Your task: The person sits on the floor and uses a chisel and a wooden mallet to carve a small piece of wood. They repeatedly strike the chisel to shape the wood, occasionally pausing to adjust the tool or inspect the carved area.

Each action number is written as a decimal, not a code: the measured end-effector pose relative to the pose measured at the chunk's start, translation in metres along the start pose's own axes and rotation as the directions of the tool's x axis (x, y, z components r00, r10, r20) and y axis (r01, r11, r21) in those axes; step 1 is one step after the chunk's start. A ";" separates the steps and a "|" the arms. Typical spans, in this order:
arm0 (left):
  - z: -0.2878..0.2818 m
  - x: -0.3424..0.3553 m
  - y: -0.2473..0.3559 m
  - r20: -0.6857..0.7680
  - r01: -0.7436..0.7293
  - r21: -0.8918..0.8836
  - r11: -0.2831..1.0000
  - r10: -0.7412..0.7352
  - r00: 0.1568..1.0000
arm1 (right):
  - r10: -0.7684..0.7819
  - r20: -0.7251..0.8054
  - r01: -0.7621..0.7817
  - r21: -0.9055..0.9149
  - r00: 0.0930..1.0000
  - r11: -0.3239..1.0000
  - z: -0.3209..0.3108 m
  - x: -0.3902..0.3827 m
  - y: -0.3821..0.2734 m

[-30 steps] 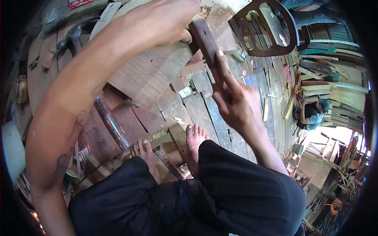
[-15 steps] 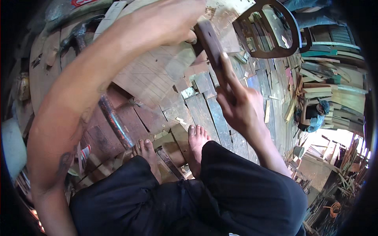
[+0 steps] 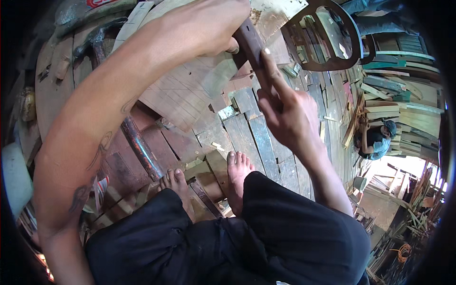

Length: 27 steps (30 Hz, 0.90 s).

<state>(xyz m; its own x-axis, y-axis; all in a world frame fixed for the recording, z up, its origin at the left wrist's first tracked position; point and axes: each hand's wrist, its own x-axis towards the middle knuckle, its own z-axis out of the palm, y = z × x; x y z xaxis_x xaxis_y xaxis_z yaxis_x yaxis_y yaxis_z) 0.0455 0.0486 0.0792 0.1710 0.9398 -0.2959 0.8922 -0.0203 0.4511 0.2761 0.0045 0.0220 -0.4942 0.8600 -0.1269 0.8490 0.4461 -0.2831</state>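
Note:
My left hand (image 3: pixel 228 26) reaches across to the top and is closed on the upper part of a dark wooden bar (image 3: pixel 249 36), its thumb by the bar's side. My right hand (image 3: pixel 288 114) grips the lower part of that bar, index finger laid along it and the other fingers curled. Beneath them lies a pale board (image 3: pixel 178 92) with drawn lines. A hammer (image 3: pixel 142 147) with a long blue and red worn handle lies left of it, partly behind my left forearm. My bare feet (image 3: pixel 236 173) are below.
A dark curved wooden frame (image 3: pixel 349 33) with openings is at upper right. A crouching person (image 3: pixel 380 142) in a cap is at right among stacked planks (image 3: pixel 399 118). An orange coiled cord (image 3: pixel 403 251) lies at lower right, a plank floor (image 3: pixel 251 133) underneath.
Both hands and the bar stay together; since half a second ago they have shifted slightly up toward the top of the view. The whole view has shifted very slightly.

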 end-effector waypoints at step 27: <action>0.038 0.021 -0.034 -0.220 -0.274 0.114 0.955 0.293 0.930 | -0.019 -0.024 0.020 0.035 1.000 0.999 0.001 -0.004 0.002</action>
<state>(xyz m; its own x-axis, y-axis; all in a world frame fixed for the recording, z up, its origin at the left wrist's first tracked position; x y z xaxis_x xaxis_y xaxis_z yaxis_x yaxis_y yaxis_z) 0.0349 0.0561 0.0252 0.3284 0.9436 0.0424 0.8530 -0.3155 0.4158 0.2798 0.0014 0.0207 -0.5053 0.8573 -0.0983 0.8321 0.4540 -0.3185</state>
